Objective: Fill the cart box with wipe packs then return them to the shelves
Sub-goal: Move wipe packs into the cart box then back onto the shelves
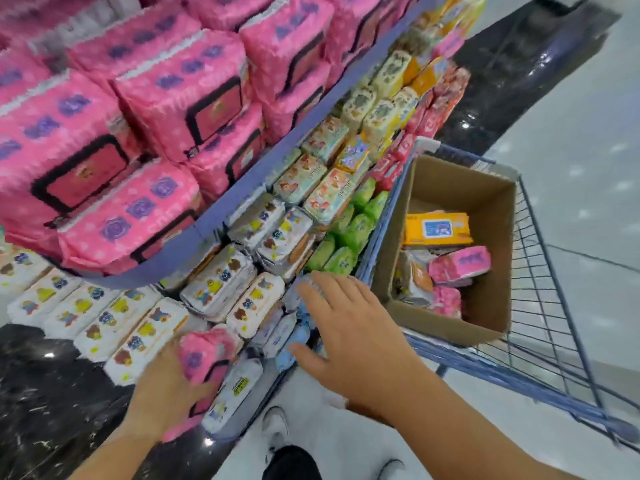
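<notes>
My left hand [169,382] grips a pink wipe pack [204,355] low in front of the lower shelf. My right hand [349,337] is spread with straight fingers over blue wipe packs [298,337] at the shelf's front edge, holding nothing. To the right, a cardboard box [491,306] sits in a blue wire cart [540,327]. Inside the box lie an orange pack [438,228], pink packs [460,263] and a white pack.
An upper shelf with a blue edge [242,188] carries large pink packs [104,150]. The lower shelf holds white bear-print packs [214,289], green packs [346,233] and yellow ones further back. Dark marble plinth at lower left; pale floor and my shoes below.
</notes>
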### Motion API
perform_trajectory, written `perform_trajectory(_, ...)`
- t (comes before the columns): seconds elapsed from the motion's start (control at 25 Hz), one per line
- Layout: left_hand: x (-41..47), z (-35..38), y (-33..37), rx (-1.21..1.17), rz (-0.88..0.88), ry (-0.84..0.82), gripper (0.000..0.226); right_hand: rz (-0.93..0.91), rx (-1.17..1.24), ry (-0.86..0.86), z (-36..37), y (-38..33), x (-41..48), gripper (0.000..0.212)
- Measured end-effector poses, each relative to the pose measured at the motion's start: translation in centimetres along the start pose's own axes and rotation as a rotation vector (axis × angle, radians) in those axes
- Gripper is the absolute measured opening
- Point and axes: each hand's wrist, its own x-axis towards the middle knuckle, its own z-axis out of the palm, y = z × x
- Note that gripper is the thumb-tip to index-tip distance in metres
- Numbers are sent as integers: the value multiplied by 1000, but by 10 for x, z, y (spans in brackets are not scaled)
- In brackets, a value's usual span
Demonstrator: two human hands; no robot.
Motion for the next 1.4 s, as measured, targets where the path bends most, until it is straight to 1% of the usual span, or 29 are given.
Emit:
perform_trajectory(0.04, -15, -16, 8, -117, -93, 17, 82, 30, 40, 35, -8, 10, -15, 70)
perform_trajectory(0.08, -26, -28, 13, -195, -146, 49, 92, 62, 80, 63, -18, 22, -32, 70)
perform_trajectory(0.12, -32, -37, 9, -271, -164, 92, 102, 82, 123, 91, -27, 32, -48, 70)
perform_trajectory(0.16, -30, -35, -14, -330, -113, 103, 109, 92, 181, 106, -36, 42, -63, 70)
perform_trajectory(0.2, -20, -24, -46, -431, -40, 185, 106, 105, 240, 119, -46, 53, -80, 71)
perform_trajectory(0.24, -15, -24, -53, -584, 10, 264, 96, 114, 302, 121, -55, 65, -99, 72)
perform_trajectory(0.28, -32, -31, -30, -780, 31, 293, 83, 112, 353, 140, -66, 79, -126, 75)
perform_trajectory(0.32, -70, -36, 23, -998, 56, 276, 71, 102, 406, 161, -75, 91, -153, 77)
perform_trajectory(0.36, -123, -43, 101, -1156, 153, 173, 61, 91, 477, 185, -84, 105, -178, 78)
perform_trajectory(0.44, -217, -48, 254, -1210, 443, -150, 50, 134, 721, 164, -97, 139, -228, 76)
perform_trajectory(0.48, -254, -36, 319, -1195, 486, -226, 51, 166, 911, 143, -102, 158, -251, 69)
perform_trajectory(0.52, -281, -22, 372, -1190, 495, -258, 54, 200, 1106, 146, -107, 177, -269, 58)
perform_trajectory(0.56, -303, -1, 412, -1213, 517, -275, 56, 243, 1289, 190, -113, 196, -287, 42)
perform_trajectory(0.6, -311, 21, 439, -1213, 520, -261, 51, 292, 1393, 229, -116, 217, -307, 30)
perform_trajectory(0.64, -315, 41, 464, -1218, 518, -255, 42, 306, 1443, 253, -118, 236, -323, 30)
perform_trajectory(0.68, -318, 59, 490, -1230, 519, -248, 37, 309, 1484, 274, -124, 256, -336, 38)
perform_trajectory(0.72, -322, 74, 515, -1242, 533, -269, 40, 322, 1468, 290, -128, 273, -348, 47)
perform_trajectory(0.76, -324, 89, 536, -1242, 537, -304, 42, 337, 1489, 314, -130, 291, -361, 52)
perform_trajectory(0.84, -323, 118, 573, -1220, 509, -398, 55, 353, 1540, 333, -131, 331, -377, 50)
perform_trajectory(0.92, -310, 148, 610, -1193, 444, -487, 69, 385, 1471, 331, -126, 383, -382, 46)
perform_trajectory(1.0, -292, 175, 641, -1178, 386, -520, 78, 391, 1398, 277, -122, 434, -374, 49)
perform_trajectory(1.08, -271, 189, 678, -1239, 298, -482, 77, 385, 1375, 210, -122, 486, -352, 52)
perform_trajectory(1.16, -257, 195, 707, -1308, 251, -384, 67, 372, 1427, 134, -124, 525, -328, 50)
perform_trajectory(1.28, -248, 183, 739, -1396, 196, -255, 57, 270, 1400, 16, -147, 558, -294, 45)
perform_trajectory(1.4, -231, 160, 767, -1427, 189, -150, 58, 215, 1350, -27, -165, 584, -256, 37)
